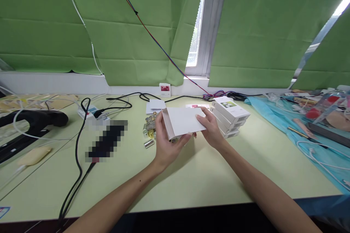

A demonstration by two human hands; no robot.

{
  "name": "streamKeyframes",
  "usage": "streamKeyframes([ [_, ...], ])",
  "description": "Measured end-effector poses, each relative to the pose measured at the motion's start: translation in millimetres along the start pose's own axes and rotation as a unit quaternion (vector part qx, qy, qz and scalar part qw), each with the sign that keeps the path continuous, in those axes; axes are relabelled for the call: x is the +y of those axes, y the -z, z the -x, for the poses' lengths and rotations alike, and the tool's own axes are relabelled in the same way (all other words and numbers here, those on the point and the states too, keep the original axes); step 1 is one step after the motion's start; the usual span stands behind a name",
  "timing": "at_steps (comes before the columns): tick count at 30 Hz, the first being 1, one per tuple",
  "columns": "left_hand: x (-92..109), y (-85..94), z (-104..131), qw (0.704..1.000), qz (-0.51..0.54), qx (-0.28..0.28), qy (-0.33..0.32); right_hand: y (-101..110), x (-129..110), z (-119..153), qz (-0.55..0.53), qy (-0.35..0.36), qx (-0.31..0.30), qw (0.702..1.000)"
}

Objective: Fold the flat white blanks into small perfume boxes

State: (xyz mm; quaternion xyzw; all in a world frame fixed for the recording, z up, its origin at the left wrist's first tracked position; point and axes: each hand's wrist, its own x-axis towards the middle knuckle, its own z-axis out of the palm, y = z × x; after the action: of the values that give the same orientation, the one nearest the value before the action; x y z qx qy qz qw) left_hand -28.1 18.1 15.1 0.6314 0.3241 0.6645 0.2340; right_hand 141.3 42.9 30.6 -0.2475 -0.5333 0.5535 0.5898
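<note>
Above the middle of the table I hold a small white cardboard box (pixel 184 121) in both hands, slightly tilted. My left hand (pixel 167 151) grips its left side and lower edge, where an inner side wall shows. My right hand (pixel 212 127) is closed on the right end, its thumb lying on the flat white panel. I cannot tell whether that panel is a lid or a separate card. Just left of the box lie several small metallic cylinders (pixel 149 143) and a clear bag (pixel 151 123), partly hidden by my left hand. What the box contains is hidden.
A stack of similar white boxes (pixel 231 111) stands right of my hands. White cards (pixel 155 105) lie behind the bag. Black cables (pixel 79 153) and a power strip (pixel 93 113) are on the left. Blue plastic sheeting (pixel 270 116) with bottles and tools covers the right side.
</note>
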Motion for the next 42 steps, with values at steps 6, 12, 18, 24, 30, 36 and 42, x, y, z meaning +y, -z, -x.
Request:
streamKeyframes([
  [6,1.6,-0.6,-1.3,1.000,0.022,-0.008,-0.002,-2.8,-3.6,1.2,0.000,-0.004,0.001,1.000],
  [12,-0.1,0.8,-1.0,1.000,-0.018,0.012,-0.020,-3.6,-3.2,0.1,0.005,-0.005,-0.003,1.000],
  [18,-1.2,1.6,-0.3,0.998,-0.035,0.024,-0.040,-0.6,1.1,-0.4,0.001,-0.003,0.006,1.000],
  [24,-3.0,1.5,1.3,0.995,-0.070,0.026,-0.068,-1.3,-0.6,0.4,0.004,-0.003,0.014,1.000],
  [30,-4.4,2.1,2.3,0.994,-0.071,0.012,-0.078,0.2,0.9,-0.1,-0.004,-0.007,0.016,1.000],
  [36,-4.0,2.4,2.3,0.991,-0.084,0.016,-0.098,-0.2,1.1,0.0,-0.001,-0.012,0.024,1.000],
  [42,-6.0,2.7,3.1,0.991,-0.100,0.017,-0.093,0.0,0.4,-0.2,0.002,-0.013,0.029,0.999],
])
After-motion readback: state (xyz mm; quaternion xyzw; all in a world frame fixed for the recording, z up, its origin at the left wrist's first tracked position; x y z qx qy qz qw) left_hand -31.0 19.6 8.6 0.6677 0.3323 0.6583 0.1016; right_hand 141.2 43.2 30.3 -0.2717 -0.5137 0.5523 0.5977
